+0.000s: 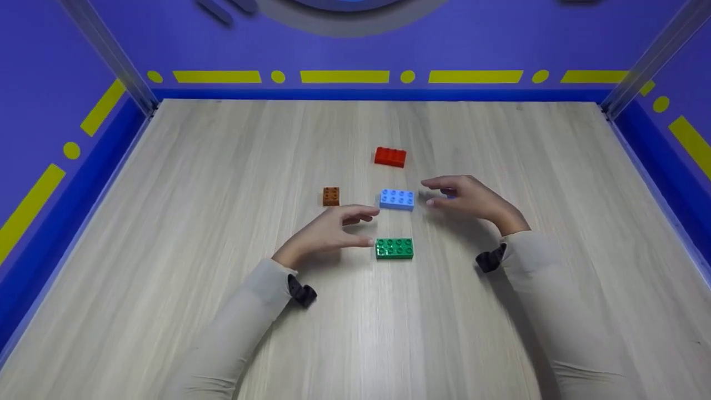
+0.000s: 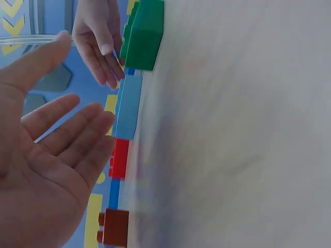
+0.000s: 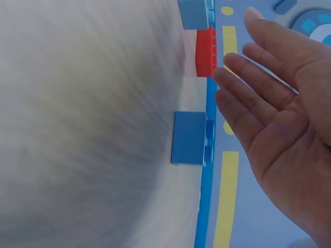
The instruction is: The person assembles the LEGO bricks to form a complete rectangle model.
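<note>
In the head view a light blue brick [image 1: 396, 199] lies between the two hands. My left hand [image 1: 339, 229] hovers with loosely spread fingers, its thumb tip beside the left end of a green brick [image 1: 394, 249]. Whether the thumb touches it, I cannot tell. Beyond this hand's fingers is a small brown brick [image 1: 331, 196]. To the right, my right hand [image 1: 466, 195] is held over a darker blue brick [image 3: 189, 138], mostly hidden from above. The palm and fingers look bare in both wrist views. A red brick [image 1: 390, 156] lies farther back.
All the bricks stand on a pale wood-grain table [image 1: 233, 166]. Purple-blue panels with yellow marks [image 1: 344, 76] wall its back and sides. Metal corner posts [image 1: 125, 72] rise at the back corners.
</note>
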`<action>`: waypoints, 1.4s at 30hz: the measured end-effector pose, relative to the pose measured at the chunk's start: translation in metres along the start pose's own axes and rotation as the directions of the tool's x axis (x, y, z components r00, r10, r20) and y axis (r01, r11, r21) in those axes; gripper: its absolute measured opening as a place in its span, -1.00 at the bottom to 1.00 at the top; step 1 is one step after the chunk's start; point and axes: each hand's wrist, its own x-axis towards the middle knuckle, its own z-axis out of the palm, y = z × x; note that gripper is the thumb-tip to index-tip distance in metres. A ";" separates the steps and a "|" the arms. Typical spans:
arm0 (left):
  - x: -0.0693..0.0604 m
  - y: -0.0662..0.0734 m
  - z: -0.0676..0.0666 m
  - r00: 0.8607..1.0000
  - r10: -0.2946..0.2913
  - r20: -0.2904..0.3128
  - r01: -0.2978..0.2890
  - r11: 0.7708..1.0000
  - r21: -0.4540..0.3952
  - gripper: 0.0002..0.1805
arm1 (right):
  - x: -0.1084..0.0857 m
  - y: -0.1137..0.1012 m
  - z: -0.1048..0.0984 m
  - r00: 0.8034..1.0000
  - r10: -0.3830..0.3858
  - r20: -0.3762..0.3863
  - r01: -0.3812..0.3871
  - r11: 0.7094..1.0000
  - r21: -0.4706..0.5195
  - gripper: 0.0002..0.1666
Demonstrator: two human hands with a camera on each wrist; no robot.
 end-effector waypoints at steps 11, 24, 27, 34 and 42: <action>0.007 -0.001 0.016 0.999 0.008 0.046 -0.008 1.000 -0.007 -0.34 | 0.011 -0.009 0.010 0.999 0.031 0.029 -0.030 0.999 -0.019 -0.44; 0.015 0.001 0.023 0.993 0.074 0.095 -0.078 0.996 0.038 -0.49 | 0.024 -0.013 0.020 0.998 0.030 0.049 -0.028 0.999 -0.041 -0.43; 0.015 0.001 0.024 0.993 0.068 0.100 -0.074 0.996 0.052 -0.53 | 0.026 -0.014 0.023 0.999 0.023 0.047 -0.021 0.999 -0.050 -0.42; 0.015 0.002 0.024 0.993 0.054 0.108 -0.059 0.997 0.048 -0.57 | 0.028 -0.018 0.026 1.000 -0.005 0.026 0.007 0.997 -0.073 -0.41; 0.016 0.002 0.024 0.993 0.047 0.106 -0.053 0.997 0.052 -0.57 | 0.028 -0.020 0.028 1.000 -0.019 0.009 0.020 0.997 -0.077 -0.44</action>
